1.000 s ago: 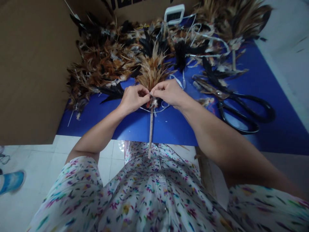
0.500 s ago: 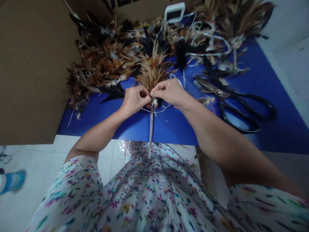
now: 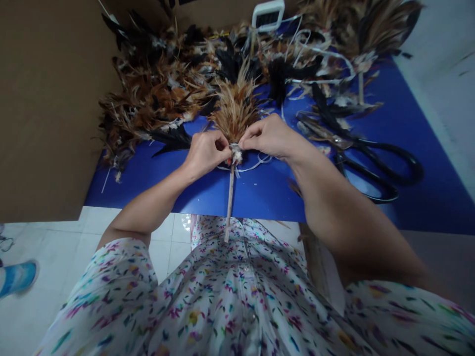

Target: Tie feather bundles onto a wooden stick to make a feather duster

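Blue, smooth-topped table [image 3: 274,193] spans the work area, with one tall brown cardboard panel [image 3: 40,109] at left and a second brown cardboard surface [image 3: 222,15] behind. One heap of loose rust-brown and black feathers [image 3: 156,94] covers the table's left and rear; individual feathers are too many to count. One pair of large black-handled metal scissors [image 3: 339,142] lies at right, partly hidden by the right forearm.

Stick-mounted bundles number two: one brown-and-black feather bundle [image 3: 378,29] at rear right, and one tan feather bundle [image 3: 237,109] at centre, tips away from the person, its thin wooden stick [image 3: 230,198] projecting past the table edge.

Two hands attend the centre bundle. Left hand [image 3: 208,152]: thumb and forefinger together at the left of the whitish neck [image 3: 235,152]. Right hand [image 3: 272,138]: thumb and forefinger together at its right. Whether either clamps a strand cannot be told.

Change noted: half a second ago the fingertips almost met over the neck; the right hand now sits further right, exposing it.

One white-framed rectangular device [image 3: 267,16] stands at the rear. Narrow white ribbon [image 3: 265,159] curls beside the neck.
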The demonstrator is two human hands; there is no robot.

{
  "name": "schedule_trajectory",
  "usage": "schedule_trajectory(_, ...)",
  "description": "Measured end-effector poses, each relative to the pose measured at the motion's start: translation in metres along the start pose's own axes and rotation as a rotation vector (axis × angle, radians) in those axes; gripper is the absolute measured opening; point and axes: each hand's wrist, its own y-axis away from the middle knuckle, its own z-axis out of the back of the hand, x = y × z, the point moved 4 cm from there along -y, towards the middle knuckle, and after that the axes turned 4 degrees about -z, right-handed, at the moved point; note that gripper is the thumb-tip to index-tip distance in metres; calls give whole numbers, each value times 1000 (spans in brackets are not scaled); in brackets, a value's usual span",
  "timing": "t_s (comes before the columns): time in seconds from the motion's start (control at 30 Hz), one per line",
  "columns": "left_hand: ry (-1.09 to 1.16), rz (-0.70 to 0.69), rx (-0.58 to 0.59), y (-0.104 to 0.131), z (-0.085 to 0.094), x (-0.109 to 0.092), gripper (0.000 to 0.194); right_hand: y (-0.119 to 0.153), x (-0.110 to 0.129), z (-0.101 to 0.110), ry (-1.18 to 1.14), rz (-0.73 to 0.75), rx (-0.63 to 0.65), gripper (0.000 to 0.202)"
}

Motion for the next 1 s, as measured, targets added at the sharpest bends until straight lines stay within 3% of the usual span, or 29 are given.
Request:
schedule_trajectory(0.67, -53, 20, 36, -1, 2, 1, 9, 3, 3, 3, 222, -70, 53, 5)
schedule_trajectory(0.83, -43, 44, 123, -3, 3, 1, 13, 8, 11, 6, 306, -129, 72, 7)
schedule_trajectory(1.0, 63, 154, 237, -2, 1, 5, 22, 13, 15, 0, 90, -269, 127, 8)
